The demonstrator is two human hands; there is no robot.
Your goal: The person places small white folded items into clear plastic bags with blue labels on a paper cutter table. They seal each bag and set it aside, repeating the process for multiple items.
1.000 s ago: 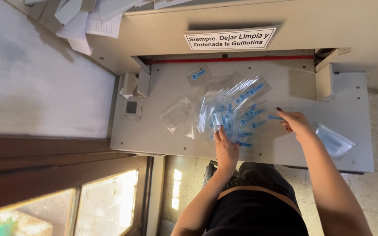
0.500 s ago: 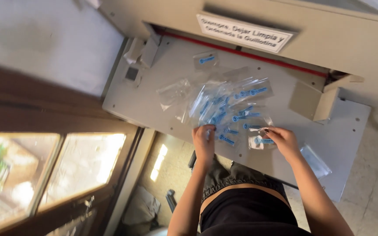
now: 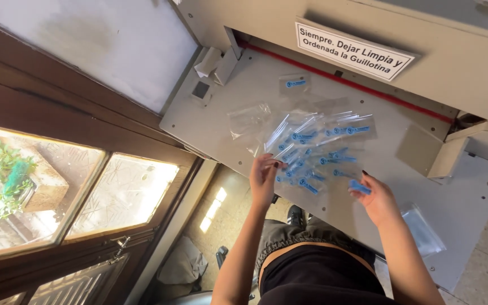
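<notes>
You're standing at the grey desk (image 3: 470, 197) of the paper cutter with a fan of clear bags (image 3: 317, 144) with blue labels spread out in front of you. Your left hand (image 3: 264, 178) is touching the near-left edge of that pile, fingers loosely curled, not clamped on anything I can make out. Your right hand (image 3: 377, 197) is pinching 1 small blue-labelled bag (image 3: 360, 187) just off the pile's right side, so it's the nearer hand there. The bags' long axes are running up and right, away from you.

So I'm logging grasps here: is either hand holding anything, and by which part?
The right hand pinches a small clear bag by its blue end. The left hand only touches the spread pile of bags.
</notes>
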